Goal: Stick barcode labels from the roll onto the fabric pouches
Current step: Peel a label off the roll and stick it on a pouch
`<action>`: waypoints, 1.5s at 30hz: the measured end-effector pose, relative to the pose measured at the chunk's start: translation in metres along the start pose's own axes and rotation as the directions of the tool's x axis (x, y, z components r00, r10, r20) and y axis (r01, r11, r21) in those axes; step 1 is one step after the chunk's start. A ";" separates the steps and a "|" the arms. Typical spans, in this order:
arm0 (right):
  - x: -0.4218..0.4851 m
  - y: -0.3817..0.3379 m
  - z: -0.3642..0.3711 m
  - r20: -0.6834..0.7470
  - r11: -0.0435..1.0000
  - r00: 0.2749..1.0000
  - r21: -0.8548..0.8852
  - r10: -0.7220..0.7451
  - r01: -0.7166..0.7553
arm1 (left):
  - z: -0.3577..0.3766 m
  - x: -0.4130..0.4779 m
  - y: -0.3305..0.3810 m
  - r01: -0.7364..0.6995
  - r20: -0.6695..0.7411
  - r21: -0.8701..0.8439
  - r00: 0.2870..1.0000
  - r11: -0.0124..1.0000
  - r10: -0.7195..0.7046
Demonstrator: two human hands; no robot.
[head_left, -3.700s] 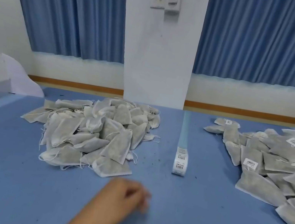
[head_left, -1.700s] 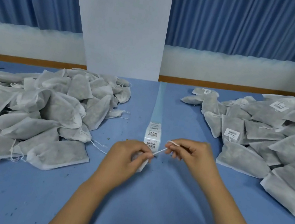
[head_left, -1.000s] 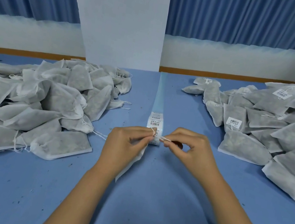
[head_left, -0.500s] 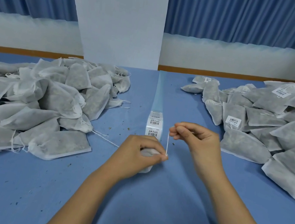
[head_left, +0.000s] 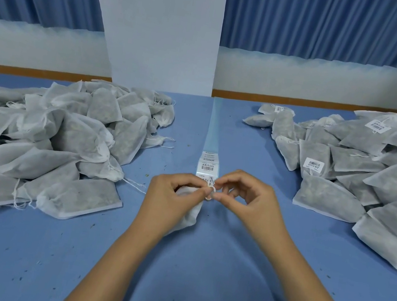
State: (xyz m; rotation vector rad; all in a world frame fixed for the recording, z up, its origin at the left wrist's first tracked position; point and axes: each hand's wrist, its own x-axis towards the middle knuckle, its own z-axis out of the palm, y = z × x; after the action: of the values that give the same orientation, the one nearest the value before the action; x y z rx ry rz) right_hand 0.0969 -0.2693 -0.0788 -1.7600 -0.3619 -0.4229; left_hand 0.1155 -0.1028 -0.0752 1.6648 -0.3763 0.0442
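My left hand (head_left: 170, 199) grips a white fabric pouch (head_left: 190, 218) over the blue table, most of the pouch hidden under the palm. My right hand (head_left: 244, 201) pinches the pouch's thin white drawstring (head_left: 211, 192) just where the two hands meet. Right behind the fingers lies the label strip (head_left: 207, 163), a pale backing running away from me with barcode labels on its near end. A heap of unlabelled pouches (head_left: 63, 133) lies on the left. On the right, a heap of pouches (head_left: 362, 172) carries barcode labels.
The blue table (head_left: 196, 281) stretches toward me with small dark crumbs on it. A white pillar (head_left: 160, 25) stands behind the table's far edge, with blue curtains to both sides. Loose strings trail from the left heap near my left hand.
My hands have come together again: the right one dropped from its raised pull on the string to the left fingertips. Earlier, only the left hand was on the table, holding nothing.
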 end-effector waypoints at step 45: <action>0.001 0.002 -0.004 0.061 0.913 0.993 -0.392 -0.099 0.115 | 0.011 0.002 0.000 0.177 0.074 -0.087 0.983 0.980 -0.171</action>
State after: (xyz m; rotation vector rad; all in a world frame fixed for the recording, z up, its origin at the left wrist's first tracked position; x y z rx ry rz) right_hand 0.0984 -0.2735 -0.0787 -2.1516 -0.4242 -0.5707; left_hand 0.1156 -0.1140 -0.0761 1.6039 -0.2768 -0.1570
